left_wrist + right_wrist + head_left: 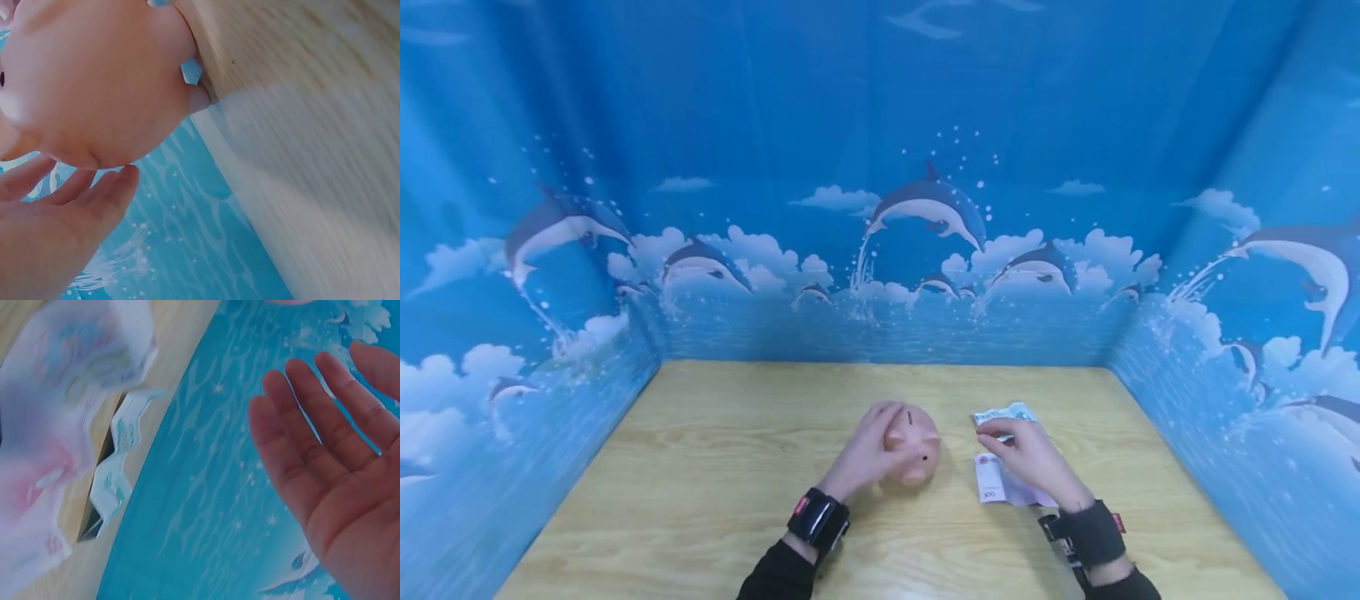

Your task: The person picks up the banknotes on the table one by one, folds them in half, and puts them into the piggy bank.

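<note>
The person's left hand (876, 442) lies over the near-left side of the piggy bank (919, 435), thumb and fingers curved around it. The right hand (1033, 454) hangs to the right of the piggy bank, fingers loosely extended; the right wrist view shows nothing in its palm. The two hands are well apart.

The piggy bank sits upright, its slot (910, 418) uppermost and uncovered, close to the left fingertips. To its right and slightly nearer the person lies a pinkish-purple note (991, 479); to its right and slightly farther off, a greenish note (1021, 410). Both are creased, the greenish one in zigzag folds.

The step in hand appears to be steadying the piggy bank while the right hand is poised over the notes. A move on either note would call for a pinch at a raised crease, with the piggy bank kept steady. The right hand hides part of both notes from above, and the folds might make them awkward to slip through so narrow a slot. The left fingertips could also crowd that opening.

Around the piggy bank spreads a wooden table (737, 467); beyond it and to both sides hangs a blue dolphin-printed curtain (775, 167). Black bands (1088, 533) circle both wrists.
</note>
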A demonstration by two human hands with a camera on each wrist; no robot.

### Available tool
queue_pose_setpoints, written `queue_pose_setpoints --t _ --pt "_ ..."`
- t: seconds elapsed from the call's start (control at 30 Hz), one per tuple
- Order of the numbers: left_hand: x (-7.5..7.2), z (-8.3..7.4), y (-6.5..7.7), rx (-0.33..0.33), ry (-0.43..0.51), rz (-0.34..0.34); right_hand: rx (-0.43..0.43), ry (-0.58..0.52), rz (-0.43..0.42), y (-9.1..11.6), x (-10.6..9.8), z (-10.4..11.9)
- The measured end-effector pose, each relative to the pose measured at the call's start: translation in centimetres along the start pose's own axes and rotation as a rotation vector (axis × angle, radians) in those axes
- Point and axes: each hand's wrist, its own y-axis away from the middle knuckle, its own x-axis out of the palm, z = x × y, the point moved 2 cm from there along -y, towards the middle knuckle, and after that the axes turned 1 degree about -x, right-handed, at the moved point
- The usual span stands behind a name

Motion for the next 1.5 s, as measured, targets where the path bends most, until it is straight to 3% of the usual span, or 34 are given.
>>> queue_pose_setpoints --t 0.23,0.47,0.57,0.8,1.07,1.2,1.33,1.43,1.5 --pt "-0.5 -0.4 0.1 0.032 -0.039 -0.078 0.011 0.057 0.011 0.4 -1.3 -1.4" --pt "-1.1 -0.8 0.3 0.086 -0.197 -0.167 0.125 0.030 0.148 1.0 -2.3 -3.1" --pt "-1.1 -1.2 0.4 0.164 -0.259 -0.205 0.158 0.026 0.218 1.5 -2.8 -3.5" --pt "-0.4 -2.6 0.5 0.446 -0.410 -0.301 0.196 0.086 0.294 2.0 -3.3 -4.4" --pt "0.7 -3.8 0.6 0.602 -0.490 -0.358 0.228 0.093 0.304 2.2 -3.2 -5.2" --pt "1.5 -4.4 0.6 0.642 -0.507 -0.364 0.245 0.111 0.317 2.3 -3.1 -5.5" --pt "2.2 -5.3 0.7 0.663 -0.582 -0.395 0.250 0.110 0.338 2.4 -2.9 -5.7" --pt "3.0 -6.0 0.8 0.649 -0.654 -0.399 0.253 0.092 0.345 2.5 -2.6 -5.7" --pt "3.5 -6.3 0.9 0.629 -0.666 -0.367 0.252 0.082 0.349 2.6 -2.4 -5.7"
